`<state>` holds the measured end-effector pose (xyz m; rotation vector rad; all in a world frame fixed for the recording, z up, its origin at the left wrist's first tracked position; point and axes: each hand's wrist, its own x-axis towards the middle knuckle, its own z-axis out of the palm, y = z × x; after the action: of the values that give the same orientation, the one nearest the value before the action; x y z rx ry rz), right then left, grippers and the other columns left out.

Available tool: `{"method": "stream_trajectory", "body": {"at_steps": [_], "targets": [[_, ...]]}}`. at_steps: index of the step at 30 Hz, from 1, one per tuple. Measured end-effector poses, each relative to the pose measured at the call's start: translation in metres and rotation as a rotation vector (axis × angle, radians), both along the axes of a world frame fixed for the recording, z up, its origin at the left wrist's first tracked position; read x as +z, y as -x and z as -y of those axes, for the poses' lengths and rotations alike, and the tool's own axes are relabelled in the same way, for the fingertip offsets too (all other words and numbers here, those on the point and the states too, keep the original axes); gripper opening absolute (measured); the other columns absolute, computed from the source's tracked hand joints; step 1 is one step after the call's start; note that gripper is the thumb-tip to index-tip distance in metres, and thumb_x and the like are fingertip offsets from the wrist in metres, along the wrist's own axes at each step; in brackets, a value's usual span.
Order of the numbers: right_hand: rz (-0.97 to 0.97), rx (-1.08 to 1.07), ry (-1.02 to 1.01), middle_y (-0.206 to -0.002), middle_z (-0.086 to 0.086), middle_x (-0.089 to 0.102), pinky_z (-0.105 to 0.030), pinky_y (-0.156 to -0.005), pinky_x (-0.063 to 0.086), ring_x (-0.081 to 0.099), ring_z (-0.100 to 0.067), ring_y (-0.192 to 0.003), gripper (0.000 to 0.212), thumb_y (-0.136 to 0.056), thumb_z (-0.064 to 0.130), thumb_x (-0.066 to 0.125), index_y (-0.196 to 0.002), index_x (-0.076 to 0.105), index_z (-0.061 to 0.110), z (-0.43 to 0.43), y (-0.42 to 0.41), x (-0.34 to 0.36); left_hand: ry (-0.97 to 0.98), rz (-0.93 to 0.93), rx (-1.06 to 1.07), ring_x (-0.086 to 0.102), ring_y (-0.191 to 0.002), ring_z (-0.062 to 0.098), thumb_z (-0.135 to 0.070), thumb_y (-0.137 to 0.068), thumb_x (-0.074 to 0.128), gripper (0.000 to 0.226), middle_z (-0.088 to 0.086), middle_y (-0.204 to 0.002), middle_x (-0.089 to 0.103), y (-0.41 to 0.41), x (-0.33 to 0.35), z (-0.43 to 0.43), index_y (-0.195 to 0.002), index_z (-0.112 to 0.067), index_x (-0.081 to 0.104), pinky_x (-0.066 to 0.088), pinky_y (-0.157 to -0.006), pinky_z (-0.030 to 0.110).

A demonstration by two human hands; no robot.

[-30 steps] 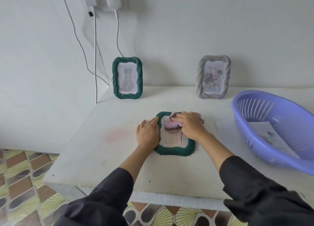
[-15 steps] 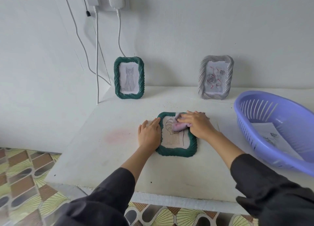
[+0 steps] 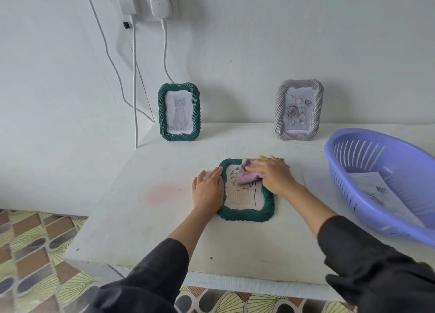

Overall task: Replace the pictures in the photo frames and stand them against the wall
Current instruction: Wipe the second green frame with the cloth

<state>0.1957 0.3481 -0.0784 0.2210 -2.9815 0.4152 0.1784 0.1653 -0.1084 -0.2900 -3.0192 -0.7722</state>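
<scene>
While the cat frame (image 3: pixel 179 112) and the grey frame (image 3: pixel 299 110) already stand at the wall, upper centre, the third frame (image 3: pixel 244 212) lies flat in the middle, not yet stood up, the left hand (image 3: pixel 208 190) flat on its edge, the right hand (image 3: pixel 273 176) gripping a pink cloth (image 3: pixel 247 177) on it.

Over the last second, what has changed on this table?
The right hand, holding the lilac cloth, wiped a little rightward across the top of the flat green frame, uncovering more of its line drawing. Nothing was let go. The left hand stays flat on that frame's left edge; the cat frame, grey frame and purple basket have not moved.
</scene>
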Motion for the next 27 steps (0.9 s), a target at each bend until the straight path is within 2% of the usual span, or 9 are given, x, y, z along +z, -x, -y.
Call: {"method": "stream_trajectory", "body": {"at_steps": [7,13,15,17,18,20,23,25,27], "targets": [[0.087,0.319,0.018,-0.145,0.005,0.045,-0.027,-0.115,0.011,0.034,-0.015,-0.138,0.052,-0.089,-0.006,0.038,-0.129,0.056,0.022,0.02,-0.041,0.0,-0.022,-0.005,0.022,0.024,-0.142,0.023,-0.023,-0.099,0.026,0.044,-0.004,-0.145,0.045,0.002,-0.002,0.0,-0.142,-0.028,0.037,0.017,-0.117,0.038],[0.153,0.124,-0.044,-0.15,0.012,0.033,-0.029,-0.116,0.009,0.025,-0.01,-0.142,0.059,-0.089,-0.006,0.036,-0.135,0.047,0.03,-0.017,-0.047,0.002,-0.056,0.025,0.014,0.03,-0.138,0.025,-0.021,-0.099,0.024,0.045,-0.005,-0.143,0.047,0.005,0.001,-0.002,-0.141,-0.026,0.038,0.022,-0.115,0.042],[0.114,-0.033,0.24,-0.146,0.002,0.042,-0.023,-0.11,0.028,0.042,-0.009,-0.133,0.054,-0.09,-0.007,0.035,-0.134,0.049,0.021,-0.018,-0.037,0.017,-0.09,0.062,0.035,0.033,-0.135,0.028,-0.018,-0.098,0.026,0.044,-0.001,-0.14,0.049,0.006,0.011,-0.004,-0.139,-0.022,0.041,0.026,-0.113,0.042],[0.012,-0.204,0.677,-0.12,-0.006,0.06,-0.011,-0.079,0.046,0.062,-0.001,-0.096,0.043,-0.088,-0.009,0.038,-0.119,0.061,0.01,-0.013,-0.03,0.036,-0.189,0.049,0.11,0.035,-0.133,0.03,-0.022,-0.098,0.029,0.042,0.005,-0.14,0.046,0.001,0.029,-0.009,-0.139,-0.019,0.041,0.027,-0.111,0.041],[-0.014,-0.277,0.876,-0.106,-0.007,0.061,-0.012,-0.066,0.044,0.061,-0.006,-0.087,0.033,-0.086,-0.01,0.042,-0.101,0.066,0.008,-0.01,-0.027,0.045,-0.261,0.015,0.147,0.033,-0.134,0.03,-0.027,-0.099,0.032,0.043,0.007,-0.143,0.042,-0.004,0.04,-0.014,-0.14,-0.019,0.039,0.026,-0.111,0.041],[0.036,-0.385,1.216,-0.087,-0.006,0.059,-0.017,-0.055,0.041,0.057,-0.018,-0.076,0.024,-0.083,-0.007,0.05,-0.073,0.056,0.013,0.0,-0.022,0.057,-0.422,-0.062,0.157,0.03,-0.134,0.029,-0.039,-0.096,0.039,0.049,0.008,-0.145,0.037,-0.019,0.064,-0.028,-0.141,-0.02,0.036,0.026,-0.111,0.04],[0.351,-0.36,1.633,-0.062,-0.003,0.066,-0.016,-0.042,0.04,0.06,-0.015,-0.05,0.018,-0.091,0.018,0.044,-0.08,0.058,0.014,0.027,-0.025,0.067,-0.601,-0.042,0.076,0.034,-0.129,0.029,-0.049,-0.09,0.048,0.056,0.011,-0.14,0.038,-0.04,0.091,-0.052,-0.14,-0.027,0.036,0.028,-0.108,0.039],[0.535,-0.231,1.838,-0.063,-0.003,0.07,-0.015,-0.041,0.043,0.063,-0.016,-0.046,0.042,-0.096,0.041,0.027,-0.096,0.061,0.016,0.042,-0.03,0.067,-0.59,0.072,0.066,0.033,-0.128,0.032,-0.056,-0.085,0.05,0.061,0.011,-0.137,0.036,-0.043,0.095,-0.058,-0.14,-0.036,0.032,0.03,-0.106,0.041],[0.597,-0.158,1.957,-0.065,-0.008,0.072,-0.022,-0.049,0.046,0.065,-0.018,-0.046,0.066,-0.096,0.054,0.009,-0.101,0.059,0.011,0.049,-0.033,0.063,-0.506,0.144,0.092,0.033,-0.126,0.033,-0.058,-0.08,0.055,0.067,0.008,-0.135,0.032,-0.038,0.091,-0.051,-0.139,-0.044,0.026,0.034,-0.103,0.042]]}}
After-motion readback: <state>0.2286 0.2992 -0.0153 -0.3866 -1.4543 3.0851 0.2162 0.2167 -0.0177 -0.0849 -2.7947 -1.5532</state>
